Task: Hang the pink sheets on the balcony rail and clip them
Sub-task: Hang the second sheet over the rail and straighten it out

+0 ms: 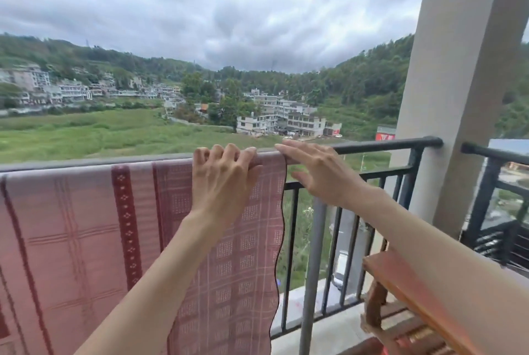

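Note:
A pink checked sheet (86, 226) with dark red bands hangs over the dark balcony rail (386, 145), its wavy right edge falling below my hands. My left hand (226, 174) grips the sheet's top over the rail near that right edge, fingers curled over the far side. My right hand (317, 171) lies with straight fingers on the rail just right of the sheet's corner, fingertips touching the cloth's edge. No clip shows in either hand.
A pale concrete pillar (458, 82) stands at the right, where the rail ends. A second rail (498, 154) continues beyond it. A wooden chair (400, 291) sits at the lower right. Vertical bars (315, 254) run under the rail; fields and buildings lie far below.

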A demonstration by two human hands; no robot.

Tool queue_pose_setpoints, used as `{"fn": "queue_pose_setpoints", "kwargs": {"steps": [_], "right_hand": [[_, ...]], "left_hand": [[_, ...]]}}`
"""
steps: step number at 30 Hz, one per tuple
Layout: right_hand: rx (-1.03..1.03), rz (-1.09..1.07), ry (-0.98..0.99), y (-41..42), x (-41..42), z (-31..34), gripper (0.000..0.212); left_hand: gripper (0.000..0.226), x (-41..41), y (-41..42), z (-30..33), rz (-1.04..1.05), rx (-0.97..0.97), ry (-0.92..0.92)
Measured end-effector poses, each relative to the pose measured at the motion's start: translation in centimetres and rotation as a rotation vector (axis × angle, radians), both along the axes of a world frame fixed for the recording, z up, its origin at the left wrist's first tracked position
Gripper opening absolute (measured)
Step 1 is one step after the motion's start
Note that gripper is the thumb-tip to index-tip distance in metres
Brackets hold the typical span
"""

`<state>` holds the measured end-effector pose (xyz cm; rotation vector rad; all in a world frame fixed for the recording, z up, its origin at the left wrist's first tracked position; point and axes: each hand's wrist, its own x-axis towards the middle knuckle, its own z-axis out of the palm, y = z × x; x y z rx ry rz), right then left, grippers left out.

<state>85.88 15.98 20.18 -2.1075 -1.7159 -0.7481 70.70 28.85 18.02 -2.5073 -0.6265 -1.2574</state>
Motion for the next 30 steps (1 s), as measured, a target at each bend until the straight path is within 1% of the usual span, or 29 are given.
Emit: {"fn": "queue_pose_setpoints", "kwargs": {"steps": [3,6,8,11,12,14,16,17,18,20,21,24,25,28,30], "right_hand": [[0.005,0.136,-0.062,1.2,1.8,0.6,0.050],[0.013,0.298,0.045,2.7,2.7,1.7,0.042],[-0.030,0.388,0.102,3.5,3.3,2.3,0.041],[-0.094,0.529,0.150,4.2,4.0,3.0,0.036],[-0.112,0.565,0.176,4.4,4.1,3.3,0.033],[-0.153,0.616,0.239,4.9,4.3,4.1,0.026],[-0.197,0.655,0.281,5.2,4.6,5.1,0.024],[-0.208,0.671,0.277,5.3,4.7,5.4,0.023],[-0.212,0.692,0.261,5.4,4.8,5.7,0.022],[-0.199,0.733,0.216,5.8,5.1,5.7,0.020],[-0.190,0.741,0.205,5.9,5.2,5.6,0.020],[-0.142,0.786,0.243,6.4,5.4,5.2,0.023],[-0.126,0.808,0.261,6.6,5.6,5.0,0.023],[-0.110,0.864,0.286,7.1,6.5,4.9,0.021],[-0.090,0.904,0.311,7.3,7.0,5.2,0.022]], "left_hand": [[0.028,0.8,0.0,-0.3,0.032,0.005,-0.114],[0.032,0.9,0.2,-0.3,0.075,0.005,-0.124],[0.035,0.9,-0.2,-0.2,0.101,-0.030,-0.111],[0.041,1.0,-1.0,-0.1,0.130,-0.083,-0.145],[0.042,1.1,-1.4,-0.2,0.138,-0.098,-0.165],[0.036,1.5,-2.3,-0.5,0.149,-0.145,-0.228],[0.032,2.4,-4.2,-1.0,0.153,-0.212,-0.333],[0.035,3.2,-5.3,-1.2,0.181,-0.237,-0.360],[0.040,4.0,-6.3,-1.5,0.245,-0.258,-0.350],[0.048,5.8,-7.7,-1.9,0.434,-0.256,-0.304],[0.047,6.6,-8.2,-1.9,0.510,-0.239,-0.310],[0.035,8.4,-9.0,-1.1,0.610,-0.213,-0.431],[0.032,9.0,-9.1,-0.9,0.628,-0.218,-0.433],[0.014,9.8,-9.0,-1.1,0.582,-0.184,-0.437],[0.012,9.8,-9.1,-0.6,0.546,-0.165,-0.463]]}}
